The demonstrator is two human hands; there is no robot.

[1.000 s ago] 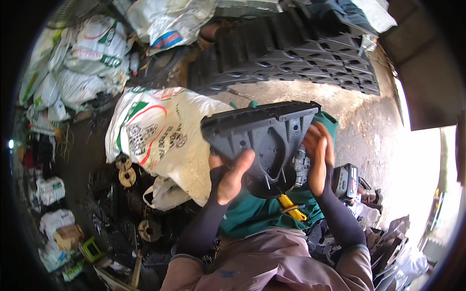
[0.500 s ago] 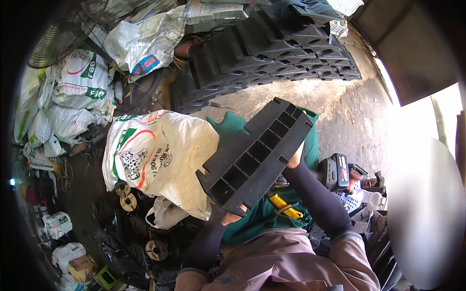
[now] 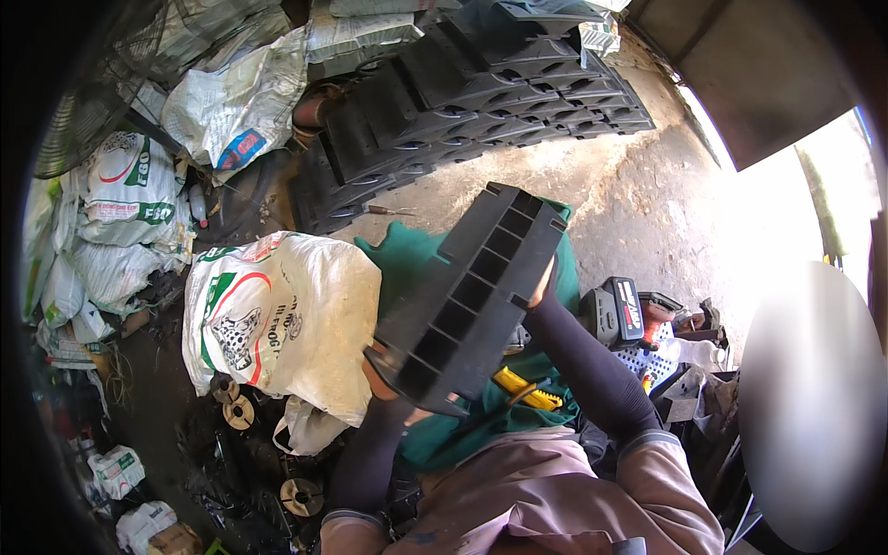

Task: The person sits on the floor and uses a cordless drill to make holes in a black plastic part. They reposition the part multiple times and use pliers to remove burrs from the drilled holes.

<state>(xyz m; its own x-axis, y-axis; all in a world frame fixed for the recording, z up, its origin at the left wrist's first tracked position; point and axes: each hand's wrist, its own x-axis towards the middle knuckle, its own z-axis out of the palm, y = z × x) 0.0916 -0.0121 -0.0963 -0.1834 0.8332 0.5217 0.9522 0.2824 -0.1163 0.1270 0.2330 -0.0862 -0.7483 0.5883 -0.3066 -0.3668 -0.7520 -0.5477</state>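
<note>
Both hands grasp one black ribbed plastic panel [image 3: 472, 296], held tilted above the lap with its open cells facing up toward the camera. The left hand [image 3: 388, 393] supports the near lower corner from beneath; only a few fingers show past the edge. The right hand [image 3: 544, 282] clamps the right long edge near the far end, mostly hidden behind the panel. Dark sleeves cover both forearms.

Beneath the panel lies a green cloth [image 3: 416, 268], with a yellow-handled tool [image 3: 527, 388] on it near the person. A cordless power tool [image 3: 620, 314] rests to the right, well apart from both hands. A white printed sack [image 3: 277, 324] sits just left of the panel. On the far side, a stack of similar black panels [image 3: 481, 102] leans across the concrete floor [image 3: 638, 203].

Judged step: handling and turning of a single panel, lifted clear of the cloth. The next move probably calls for a firm two-handed grip and control of tilt, since the panel is long and held only at one corner and one edge.
</note>
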